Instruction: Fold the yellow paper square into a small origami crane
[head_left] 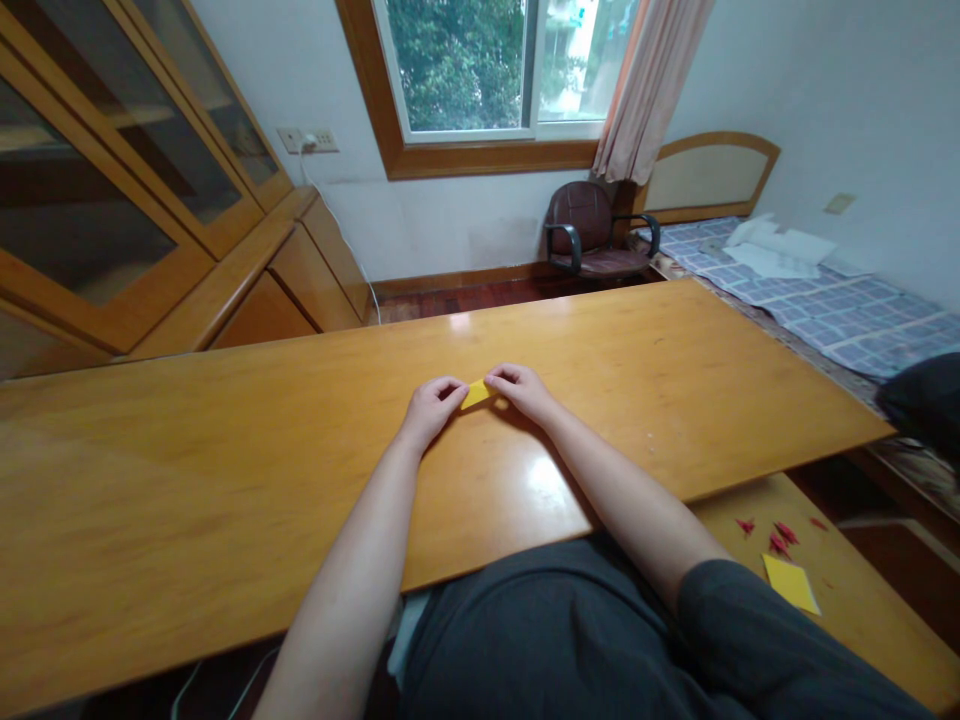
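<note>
A small folded piece of yellow paper (476,393) lies on the wooden table (225,480), about at its middle. My left hand (433,405) pinches its left end with curled fingers. My right hand (519,388) presses on its right end, fingers bent and closed on the paper. Both forearms reach forward over the table's near edge.
A lower wooden surface at the right carries a yellow paper sheet (790,583) and several small red folded paper pieces (776,535). A wooden cabinet (150,200) stands at the left. A dark armchair (592,232) sits under the window, and a bed (825,290) runs along the right.
</note>
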